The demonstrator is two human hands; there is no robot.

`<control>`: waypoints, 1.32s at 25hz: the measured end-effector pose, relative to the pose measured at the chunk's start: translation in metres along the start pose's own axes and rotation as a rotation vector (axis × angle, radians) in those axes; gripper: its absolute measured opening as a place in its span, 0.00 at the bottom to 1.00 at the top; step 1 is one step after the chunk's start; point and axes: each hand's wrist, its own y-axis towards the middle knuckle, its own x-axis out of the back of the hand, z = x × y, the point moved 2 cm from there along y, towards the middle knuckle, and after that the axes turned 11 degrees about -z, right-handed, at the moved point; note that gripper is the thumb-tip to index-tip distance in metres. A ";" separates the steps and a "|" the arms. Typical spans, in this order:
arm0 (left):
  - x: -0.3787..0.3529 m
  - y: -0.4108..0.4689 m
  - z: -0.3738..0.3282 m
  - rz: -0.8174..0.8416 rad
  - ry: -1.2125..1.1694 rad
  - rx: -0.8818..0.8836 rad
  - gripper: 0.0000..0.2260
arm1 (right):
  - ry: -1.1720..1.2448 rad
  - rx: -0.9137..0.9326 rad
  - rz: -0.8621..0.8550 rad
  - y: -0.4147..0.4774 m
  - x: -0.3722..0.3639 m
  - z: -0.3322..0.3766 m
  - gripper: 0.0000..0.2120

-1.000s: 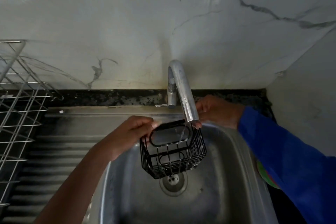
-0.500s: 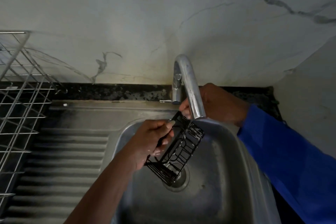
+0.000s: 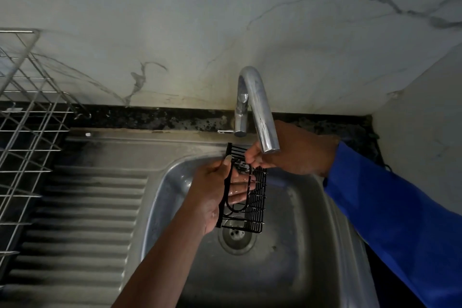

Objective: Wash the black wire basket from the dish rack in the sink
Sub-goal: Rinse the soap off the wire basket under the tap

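Basket held on edge over the drain

Low in the view, the steel sink (image 3: 155, 207) is seen from above, with its round drain (image 3: 236, 236) at the middle of the bowl. The black wire basket (image 3: 252, 197) is held in the air just above the drain, turned on its side so that it stands tall and narrow, its upper end near the spout.

The basket is gripped along its left edge by the left hand (image 3: 210, 197). The thumb is laid over the front, and the curled fingers (image 3: 240, 191) can be seen glistening through the wires behind. The upper part of the basket is pinched between the bent fingertips of the right hand (image 3: 287, 155), whose arm is covered by a blue sleeve (image 3: 400, 220).

To the left a ribbed drainboard (image 3: 82, 207) is joined to the bowl, and a wire dish rack (image 3: 25, 120) is set beyond it at the frame's edge. Behind the hands, the curved chrome tap (image 3: 260, 112) is mounted over the bowl, and the marbled wall (image 3: 225, 20) is seen farthest back.
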 end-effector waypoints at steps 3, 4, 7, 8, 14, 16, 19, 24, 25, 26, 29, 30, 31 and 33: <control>-0.003 0.001 0.001 -0.019 -0.041 -0.023 0.17 | 0.056 -0.048 0.022 -0.004 0.002 0.007 0.08; -0.004 0.001 0.000 -0.023 -0.045 -0.028 0.18 | 0.053 -0.050 0.036 -0.005 0.003 0.008 0.08; -0.007 0.001 -0.004 -0.029 -0.044 -0.044 0.19 | 0.060 -0.069 0.069 -0.009 0.004 0.011 0.08; -0.007 0.002 -0.005 -0.030 -0.042 -0.046 0.20 | 0.057 -0.074 0.070 -0.010 0.004 0.011 0.08; -0.009 0.004 -0.007 -0.038 -0.033 -0.039 0.19 | 0.109 -0.205 0.138 -0.011 0.005 0.009 0.09; -0.010 0.004 -0.006 -0.047 -0.030 -0.026 0.18 | 0.131 -0.252 0.187 -0.011 0.004 0.007 0.09; -0.013 0.005 -0.005 -0.053 -0.058 -0.005 0.18 | 0.115 -0.308 0.205 -0.010 0.005 0.005 0.08; -0.015 0.005 -0.008 -0.055 -0.121 0.018 0.17 | 0.096 -0.354 0.369 -0.015 0.004 0.002 0.10; -0.016 0.005 -0.008 -0.055 -0.124 0.020 0.17 | 0.102 -0.350 0.364 -0.015 0.004 0.002 0.10; -0.017 0.005 -0.009 -0.060 -0.129 0.020 0.17 | 0.117 -0.352 0.366 -0.015 0.005 0.002 0.10; -0.019 0.005 -0.008 -0.062 -0.146 0.023 0.18 | 0.141 -0.337 0.340 -0.013 0.006 0.001 0.10; -0.020 0.005 -0.008 -0.058 -0.143 0.025 0.18 | 0.149 -0.330 0.336 -0.013 0.007 0.001 0.11; -0.020 0.005 -0.007 -0.058 -0.138 0.024 0.18 | 0.162 -0.329 0.349 -0.013 0.008 0.000 0.11; -0.021 0.005 -0.007 -0.057 -0.140 0.021 0.18 | 0.144 -0.325 0.374 -0.011 0.007 -0.002 0.11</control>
